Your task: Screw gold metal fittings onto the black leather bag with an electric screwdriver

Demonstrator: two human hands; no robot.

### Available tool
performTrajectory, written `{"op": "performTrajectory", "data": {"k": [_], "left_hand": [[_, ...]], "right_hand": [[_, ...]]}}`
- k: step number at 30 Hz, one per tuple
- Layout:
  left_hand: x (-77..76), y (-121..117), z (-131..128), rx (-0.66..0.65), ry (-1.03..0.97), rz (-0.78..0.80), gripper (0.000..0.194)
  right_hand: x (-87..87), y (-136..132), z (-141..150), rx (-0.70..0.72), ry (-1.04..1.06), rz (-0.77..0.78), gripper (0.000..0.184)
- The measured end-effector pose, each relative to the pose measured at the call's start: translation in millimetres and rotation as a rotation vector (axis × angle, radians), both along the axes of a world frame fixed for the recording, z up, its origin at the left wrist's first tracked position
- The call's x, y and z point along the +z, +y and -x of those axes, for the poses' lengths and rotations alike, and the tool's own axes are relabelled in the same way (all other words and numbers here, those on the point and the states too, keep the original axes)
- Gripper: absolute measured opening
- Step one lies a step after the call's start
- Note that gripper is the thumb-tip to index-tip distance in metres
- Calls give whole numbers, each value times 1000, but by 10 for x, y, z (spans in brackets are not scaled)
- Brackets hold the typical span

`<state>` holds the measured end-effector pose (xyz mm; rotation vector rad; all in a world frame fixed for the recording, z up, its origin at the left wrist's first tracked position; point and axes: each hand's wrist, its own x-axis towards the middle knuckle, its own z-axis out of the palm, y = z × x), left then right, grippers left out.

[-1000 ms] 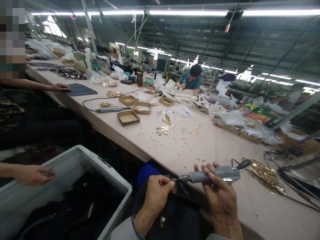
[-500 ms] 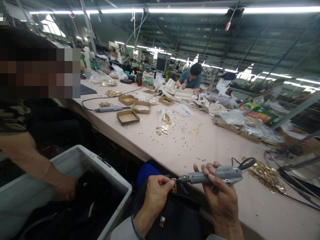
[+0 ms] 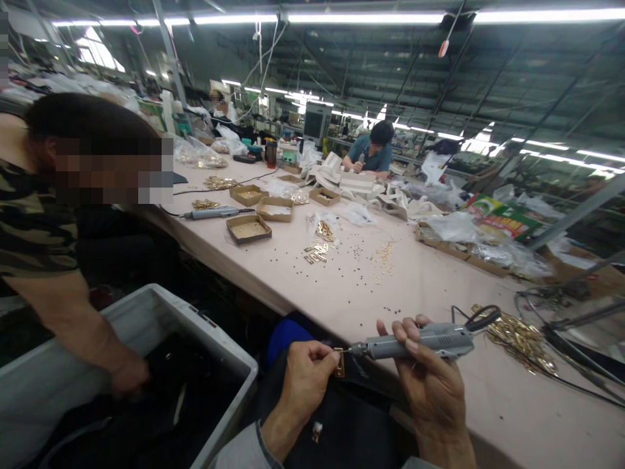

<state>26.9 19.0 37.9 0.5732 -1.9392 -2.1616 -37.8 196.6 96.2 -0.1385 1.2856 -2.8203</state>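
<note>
My right hand is closed around a grey electric screwdriver, its tip pointing left at a small gold metal plate. My left hand pinches that plate against a black bag lying in my lap at the table's near edge. A cable runs from the screwdriver's back end to the right.
A grey plastic bin with dark goods stands at the lower left; a co-worker's hand reaches into it. The long pink table carries loose screws, gold fittings, cardboard trays, another screwdriver and plastic bags. Other people work farther back.
The co-worker on the left has leaned forward and put a hand down into the grey bin. My hands, the screwdriver and the plate have barely moved.
</note>
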Motion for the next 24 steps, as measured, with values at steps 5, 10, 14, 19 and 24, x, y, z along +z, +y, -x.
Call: {"op": "performTrajectory", "data": {"k": [5, 10, 14, 19, 24], "left_hand": [[-36, -6, 1, -19, 29, 18, 20], [-55, -11, 3, -49, 66, -16, 19], [-49, -16, 4, -48, 63, -5, 18], [-19, -5, 6, -29, 27, 21, 18], [-20, -4, -3, -33, 29, -31, 16]], "right_hand": [[34, 13, 12, 9, -26, -12, 40], [85, 12, 75, 27, -56, -33, 40], [168, -24, 63, 45, -42, -63, 41], [304, -105, -96, 85, 115, -150, 41], [363, -151, -185, 156, 321, -224, 33]]}}
